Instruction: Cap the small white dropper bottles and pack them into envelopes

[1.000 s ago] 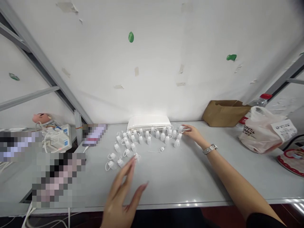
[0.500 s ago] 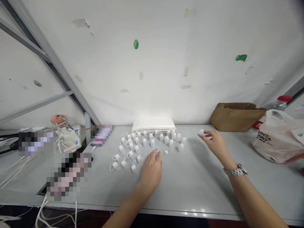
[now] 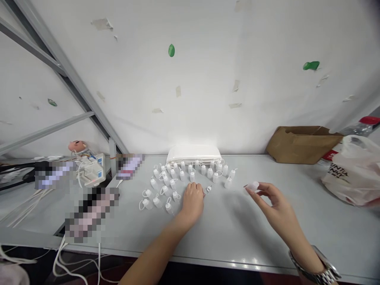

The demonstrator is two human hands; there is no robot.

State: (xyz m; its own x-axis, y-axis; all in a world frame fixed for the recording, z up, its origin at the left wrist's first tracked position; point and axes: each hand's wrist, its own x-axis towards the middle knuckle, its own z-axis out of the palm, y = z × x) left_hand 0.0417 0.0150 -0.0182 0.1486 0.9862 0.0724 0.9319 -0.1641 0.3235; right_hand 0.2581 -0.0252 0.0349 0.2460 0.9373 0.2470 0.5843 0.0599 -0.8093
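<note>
My right hand (image 3: 274,206) pinches a small white plastic bottle (image 3: 253,186) between thumb and fingertips, tilted above the table. My left hand (image 3: 192,201) rests on the tabletop with its fingers curled under; whatever may be in them is hidden. Just right of its fingers lies a small white cap with a loop and a thin tip (image 3: 208,190). Several small squeeze bottles with looped caps, such as a bottle (image 3: 228,182) at the group's right edge and another bottle (image 3: 168,208) at its front, stand or lean behind and left of my left hand.
White stacked sheets or trays (image 3: 194,153) lie against the wall behind the bottles. A brown paper bag (image 3: 303,146) and a white plastic bag (image 3: 350,174) occupy the right side. A power strip with cables (image 3: 92,170) and blurred-out items are on the left. A metal frame post (image 3: 112,152) rises there.
My right hand has come lower and closer, showing more of the bottle in it. My left fingers, stretched forward before, are curled now. The view has shifted slightly.
</note>
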